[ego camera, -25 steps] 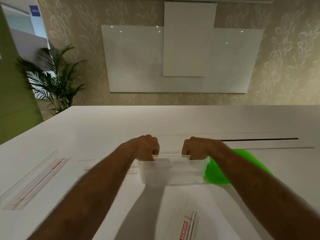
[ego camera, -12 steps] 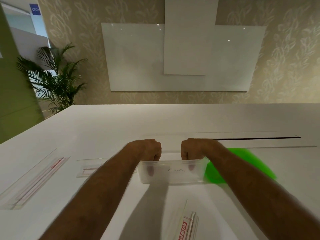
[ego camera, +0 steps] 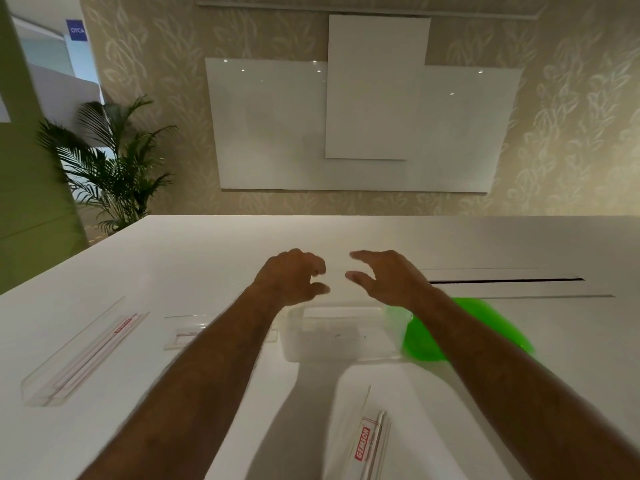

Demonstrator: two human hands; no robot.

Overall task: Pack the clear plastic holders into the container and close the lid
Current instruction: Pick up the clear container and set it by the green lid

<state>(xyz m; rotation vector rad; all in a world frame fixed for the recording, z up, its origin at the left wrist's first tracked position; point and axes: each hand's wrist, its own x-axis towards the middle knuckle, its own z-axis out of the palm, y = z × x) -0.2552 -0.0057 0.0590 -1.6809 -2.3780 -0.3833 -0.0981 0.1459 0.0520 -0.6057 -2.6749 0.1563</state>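
A: Since the container (ego camera: 337,336) sits open mid-table with nothing clearly inside, is packing even started?

B: Doesn't look like it. Three clear plastic holders lie around it: long holder (ego camera: 81,355) far left, small holder (ego camera: 187,332) nearer left, labelled holder (ego camera: 369,441) in front. Green lid (ego camera: 485,329) rests against its right side. Left hand (ego camera: 292,277) and right hand (ego camera: 389,277) hover behind it, fingers loosely spread, empty. Container's frosted, boxy, rounded corners.

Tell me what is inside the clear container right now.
The clear container looks empty: only its pale floor and a few small dark marks show through. None of the clear holders are visible inside. Its right end is partly covered by the right forearm.
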